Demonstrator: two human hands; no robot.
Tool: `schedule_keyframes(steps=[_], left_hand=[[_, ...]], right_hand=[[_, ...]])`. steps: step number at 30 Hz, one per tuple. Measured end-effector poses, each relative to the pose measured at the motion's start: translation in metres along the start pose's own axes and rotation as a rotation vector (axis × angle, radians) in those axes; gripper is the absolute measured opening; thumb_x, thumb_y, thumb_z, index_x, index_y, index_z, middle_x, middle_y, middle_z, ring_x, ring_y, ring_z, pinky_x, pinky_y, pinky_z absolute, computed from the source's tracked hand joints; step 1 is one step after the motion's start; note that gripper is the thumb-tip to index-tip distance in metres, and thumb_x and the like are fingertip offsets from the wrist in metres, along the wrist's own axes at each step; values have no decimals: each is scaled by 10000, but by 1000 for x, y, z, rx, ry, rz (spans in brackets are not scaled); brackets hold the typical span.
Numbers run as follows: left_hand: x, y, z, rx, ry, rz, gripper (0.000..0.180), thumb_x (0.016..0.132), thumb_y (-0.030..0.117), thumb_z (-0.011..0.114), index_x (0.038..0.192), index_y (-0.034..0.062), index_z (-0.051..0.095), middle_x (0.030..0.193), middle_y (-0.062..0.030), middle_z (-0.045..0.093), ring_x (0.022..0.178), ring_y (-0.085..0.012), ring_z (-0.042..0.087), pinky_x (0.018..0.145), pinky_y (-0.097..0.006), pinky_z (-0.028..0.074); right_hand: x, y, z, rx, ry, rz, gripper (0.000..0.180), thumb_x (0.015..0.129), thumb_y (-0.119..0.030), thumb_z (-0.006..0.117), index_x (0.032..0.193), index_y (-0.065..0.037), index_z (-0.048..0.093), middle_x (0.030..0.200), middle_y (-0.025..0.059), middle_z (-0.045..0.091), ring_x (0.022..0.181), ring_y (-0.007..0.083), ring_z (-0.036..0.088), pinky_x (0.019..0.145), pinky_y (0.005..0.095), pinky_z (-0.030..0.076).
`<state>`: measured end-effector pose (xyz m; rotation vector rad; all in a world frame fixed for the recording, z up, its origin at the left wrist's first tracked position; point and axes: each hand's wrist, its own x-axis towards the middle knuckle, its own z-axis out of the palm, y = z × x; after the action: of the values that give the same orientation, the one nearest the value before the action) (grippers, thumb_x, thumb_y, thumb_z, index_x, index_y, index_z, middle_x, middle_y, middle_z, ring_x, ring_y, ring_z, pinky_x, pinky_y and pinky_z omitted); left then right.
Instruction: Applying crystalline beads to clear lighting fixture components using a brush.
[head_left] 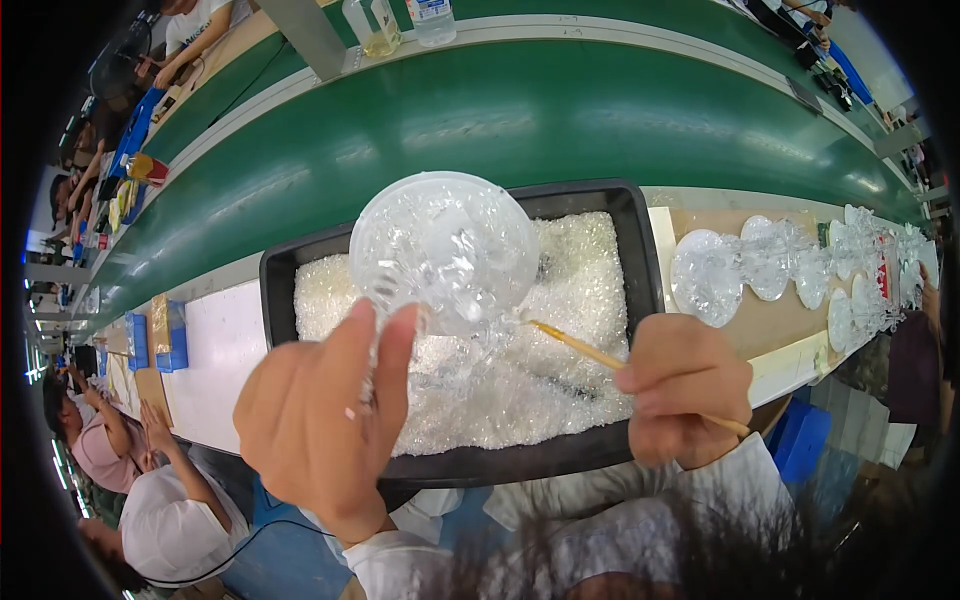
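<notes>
My left hand (320,425) holds up a clear round glass piece (445,250), like a faceted dish on a stem, with thumb and fingers pinching its lower edge. My right hand (680,385) grips a thin yellow-brown stick (590,350) like a pencil; its tip points left and touches the glass piece near its base. Both hands hover over a black tray (640,250) filled with small clear crystal beads (570,310).
A green conveyor belt (560,120) runs behind the tray. Several finished clear glass pieces (760,265) lie on a wooden board to the right. Two bottles (400,22) stand at the belt's far edge. Other people sit working at the left and far left.
</notes>
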<state>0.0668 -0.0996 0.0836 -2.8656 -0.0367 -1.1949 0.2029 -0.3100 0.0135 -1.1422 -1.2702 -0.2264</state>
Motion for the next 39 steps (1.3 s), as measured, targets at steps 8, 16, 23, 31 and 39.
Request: schedule_keyframes(steps=[8,16,23,31,39], left_hand=[[1,-2,22,-85,198,-465,231,681,84,883,837,13,728,634,-62,672,491,-91,560,477,-188,410],[5,1,25,-106,174,-540,224,699,102,880,851,23,736,634,-37,675,498,-49,540,474,-173,388],[3,3,19,-48,139,-478,229,686,75,880,847,11,730,636,-65,664,515,-100,570,491,-193,419],[4,1,14,-93,141,-139,266,654,8,875,858,-30,708,598,-93,609,465,-200,523,443,-246,386],[6,5,14,-103,129,-24,283,645,-7,874,862,-50,698,577,-88,600,460,-199,526,435,-258,389]], right_hand=[[13,-1,-5,134,-204,-129,221,855,-146,722,911,25,594,859,203,665,501,205,594,405,297,457],[11,-5,-9,-90,-124,-152,155,870,-92,690,916,17,590,919,216,676,547,235,605,476,320,501],[3,-10,-13,-100,-144,-46,168,871,-88,690,961,-15,568,984,191,647,668,249,625,546,331,515],[8,-16,-4,-122,-129,-4,207,799,-14,734,956,-31,600,1034,177,626,739,264,653,603,344,543],[5,-12,-4,-93,-126,-75,251,749,5,765,960,10,629,1006,187,642,800,301,681,678,384,560]])
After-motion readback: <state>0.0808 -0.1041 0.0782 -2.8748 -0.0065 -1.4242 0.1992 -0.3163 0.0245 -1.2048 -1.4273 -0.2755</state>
